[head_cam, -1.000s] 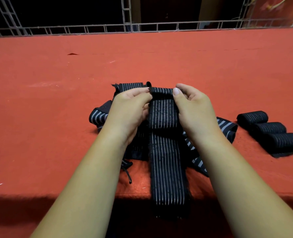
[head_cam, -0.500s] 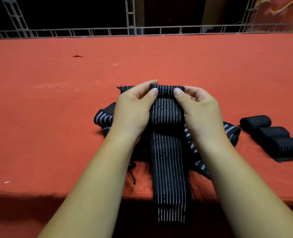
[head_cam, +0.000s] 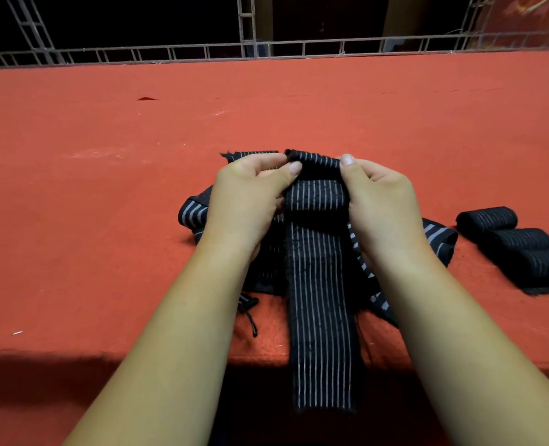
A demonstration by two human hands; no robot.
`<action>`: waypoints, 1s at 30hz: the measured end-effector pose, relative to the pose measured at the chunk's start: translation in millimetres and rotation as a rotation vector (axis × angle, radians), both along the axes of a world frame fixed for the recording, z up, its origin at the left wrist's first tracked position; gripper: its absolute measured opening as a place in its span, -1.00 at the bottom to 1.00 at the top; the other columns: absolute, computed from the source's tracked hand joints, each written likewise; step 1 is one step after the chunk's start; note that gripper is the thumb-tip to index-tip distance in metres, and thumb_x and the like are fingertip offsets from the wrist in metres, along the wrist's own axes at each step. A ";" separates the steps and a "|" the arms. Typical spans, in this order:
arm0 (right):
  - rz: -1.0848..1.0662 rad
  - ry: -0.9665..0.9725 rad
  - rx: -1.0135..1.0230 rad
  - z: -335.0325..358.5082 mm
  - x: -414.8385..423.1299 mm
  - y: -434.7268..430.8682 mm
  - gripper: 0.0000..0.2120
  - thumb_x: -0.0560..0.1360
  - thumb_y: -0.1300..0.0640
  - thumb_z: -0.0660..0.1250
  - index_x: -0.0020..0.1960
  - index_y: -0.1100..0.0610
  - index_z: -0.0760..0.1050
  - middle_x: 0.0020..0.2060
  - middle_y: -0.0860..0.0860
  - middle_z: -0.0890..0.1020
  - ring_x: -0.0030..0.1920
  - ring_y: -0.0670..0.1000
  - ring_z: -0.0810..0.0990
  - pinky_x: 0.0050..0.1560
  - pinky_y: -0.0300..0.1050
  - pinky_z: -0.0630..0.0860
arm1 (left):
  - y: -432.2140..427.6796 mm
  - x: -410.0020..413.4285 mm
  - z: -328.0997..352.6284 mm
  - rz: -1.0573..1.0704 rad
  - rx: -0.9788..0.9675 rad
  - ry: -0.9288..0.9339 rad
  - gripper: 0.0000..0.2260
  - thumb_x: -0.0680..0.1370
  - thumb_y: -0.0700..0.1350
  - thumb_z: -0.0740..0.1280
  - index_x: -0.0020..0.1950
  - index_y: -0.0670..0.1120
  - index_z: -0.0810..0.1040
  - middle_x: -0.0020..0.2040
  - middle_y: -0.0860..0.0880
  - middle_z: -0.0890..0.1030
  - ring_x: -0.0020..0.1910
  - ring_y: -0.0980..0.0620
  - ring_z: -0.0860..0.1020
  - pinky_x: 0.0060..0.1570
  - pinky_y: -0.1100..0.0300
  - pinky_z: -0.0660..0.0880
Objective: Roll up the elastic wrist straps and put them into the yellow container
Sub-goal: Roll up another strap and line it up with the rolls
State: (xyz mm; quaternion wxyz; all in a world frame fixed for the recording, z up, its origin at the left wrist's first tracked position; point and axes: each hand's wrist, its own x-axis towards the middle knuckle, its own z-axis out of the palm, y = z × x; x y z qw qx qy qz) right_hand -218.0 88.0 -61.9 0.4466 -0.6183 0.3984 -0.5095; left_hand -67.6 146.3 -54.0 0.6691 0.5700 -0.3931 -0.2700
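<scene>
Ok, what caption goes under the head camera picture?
Left hand and right hand roll a striped strap on the red table, three finished rolls at the right.

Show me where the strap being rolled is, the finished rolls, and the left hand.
strap being rolled [head_cam: 319, 284], head view, on its flat striped length below the roll.
finished rolls [head_cam: 522, 240], head view, on the middle roll of three.
left hand [head_cam: 244, 204], head view, on the back of the hand.

Forearms stretched out side by side, left hand [head_cam: 247, 201] and right hand [head_cam: 379, 201] both pinching the strap [head_cam: 318, 284], thumbs on top.
</scene>
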 end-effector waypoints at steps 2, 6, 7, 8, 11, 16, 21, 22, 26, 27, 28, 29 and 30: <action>-0.023 -0.026 -0.022 0.7 1.6 0.2 -0.73 0.72 -0.06 0.31 0.10 0.00 0.77 -0.05 -0.10 0.80 0.06 -0.03 0.77 0.25 0.16 0.65 | 1.6 -1.9 1.9 -0.006 -0.011 -0.023 -0.90 0.60 -0.16 0.53 0.09 0.00 0.77 -0.03 -0.02 0.81 -0.03 -0.01 0.77 0.15 -0.09 0.70; -0.065 -0.045 -0.060 3.2 1.5 -1.9 -0.78 0.72 -0.03 0.33 0.17 -0.02 0.74 0.02 -0.16 0.79 0.10 -0.14 0.74 0.29 0.10 0.63 | 2.1 -5.7 5.7 -0.028 0.004 -0.079 -0.86 0.64 -0.09 0.44 0.05 0.07 0.81 0.02 0.04 0.81 0.08 0.01 0.77 0.28 -0.16 0.65; -0.070 -0.052 -0.064 3.5 1.1 -2.3 -0.78 0.72 -0.01 0.33 0.20 -0.02 0.74 0.05 -0.16 0.78 0.13 -0.16 0.73 0.32 0.08 0.62 | 1.8 -7.4 6.9 -0.030 0.011 -0.095 -0.82 0.63 -0.05 0.41 0.11 0.06 0.81 0.05 0.06 0.80 0.12 0.02 0.76 0.30 -0.17 0.64; -0.074 -0.055 -0.069 3.5 0.4 -2.6 -0.78 0.72 0.01 0.33 0.24 -0.02 0.73 0.08 -0.16 0.78 0.15 -0.17 0.72 0.34 0.06 0.61 | 2.5 -9.6 8.5 -0.032 0.021 -0.109 -0.78 0.63 -0.03 0.38 0.16 0.06 0.81 0.07 0.09 0.80 0.15 0.04 0.75 0.31 -0.16 0.63; -0.079 -0.049 -0.088 2.4 -0.1 -4.2 -0.78 0.72 0.06 0.33 0.28 -0.02 0.70 0.10 -0.15 0.77 0.17 -0.15 0.71 0.36 0.06 0.60 | 2.1 -11.9 8.9 -0.040 0.035 -0.113 -0.75 0.62 -0.05 0.32 0.10 0.07 0.81 -0.02 0.12 0.77 0.01 0.11 0.70 0.20 -0.11 0.67; -0.034 -0.088 -0.102 -0.3 0.8 -3.9 -0.78 0.71 0.13 0.34 0.28 -0.04 0.68 0.10 -0.10 0.77 0.15 -0.08 0.74 0.32 0.12 0.63 | -2.0 -8.3 8.4 -0.021 0.047 -0.138 -0.81 0.52 0.14 0.38 -0.04 0.07 0.70 -0.08 0.07 0.65 -0.05 0.07 0.61 0.11 0.03 0.51; 0.009 -0.102 -0.080 -0.7 1.4 -0.8 -0.78 0.71 0.12 0.37 0.32 -0.02 0.66 0.13 -0.11 0.76 0.18 -0.13 0.72 0.34 0.03 0.63 | 3.8 -10.5 6.2 0.031 -0.011 -0.154 -0.86 0.67 -0.08 0.45 0.20 0.00 0.76 0.00 0.05 0.80 0.04 0.05 0.77 0.21 -0.12 0.68; 0.013 -0.094 -0.057 0.5 1.7 0.1 -0.78 0.70 0.07 0.39 0.32 -0.02 0.67 0.12 -0.11 0.77 0.16 -0.14 0.73 0.33 0.01 0.63 | 3.9 -10.5 6.2 0.037 -0.020 -0.134 -0.86 0.67 -0.12 0.46 0.21 -0.03 0.74 -0.01 0.02 0.80 0.02 0.04 0.78 0.19 -0.11 0.69; 0.094 -0.076 0.057 3.3 2.8 6.8 -0.77 0.66 -0.04 0.45 0.26 0.02 0.68 -0.06 -0.10 0.80 -0.04 -0.13 0.78 -0.02 -0.17 0.67 | 1.5 -7.8 3.7 0.063 -0.047 -0.096 -0.85 0.65 -0.21 0.47 0.20 -0.03 0.71 -0.03 -0.01 0.78 0.00 0.04 0.77 0.09 0.05 0.70; 0.116 -0.044 0.064 2.3 2.9 7.4 -0.77 0.66 -0.05 0.45 0.25 0.02 0.68 -0.09 -0.11 0.80 -0.07 -0.14 0.78 -0.08 -0.20 0.65 | 0.7 -6.8 2.8 0.067 -0.056 -0.092 -0.84 0.65 -0.22 0.47 0.19 -0.03 0.71 -0.03 0.00 0.78 0.00 0.04 0.77 0.08 0.07 0.70; 0.128 0.004 0.064 1.1 2.6 7.1 -0.78 0.67 -0.06 0.44 0.24 0.02 0.68 -0.09 -0.11 0.80 -0.08 -0.13 0.78 -0.09 -0.18 0.65 | -0.2 -6.1 2.0 0.075 -0.063 -0.096 -0.83 0.64 -0.23 0.47 0.18 -0.02 0.71 -0.03 0.01 0.77 0.01 0.05 0.76 0.09 0.08 0.69; 0.127 0.060 0.054 -0.6 2.5 5.4 -0.78 0.67 -0.09 0.42 0.22 0.01 0.68 -0.08 -0.11 0.80 -0.07 -0.13 0.78 -0.06 -0.13 0.66 | -1.5 -5.4 0.9 0.086 -0.065 -0.105 -0.83 0.64 -0.24 0.47 0.18 -0.02 0.71 -0.04 0.03 0.76 0.01 0.07 0.75 0.09 0.09 0.68; 0.115 0.115 0.036 -1.5 2.4 3.9 -0.78 0.68 -0.11 0.40 0.19 0.00 0.68 -0.08 -0.12 0.80 -0.06 -0.13 0.78 0.00 -0.07 0.67 | -2.6 -5.0 0.1 0.096 -0.063 -0.117 -0.83 0.63 -0.23 0.47 0.17 -0.01 0.71 -0.04 0.04 0.75 0.00 0.08 0.74 0.10 0.08 0.68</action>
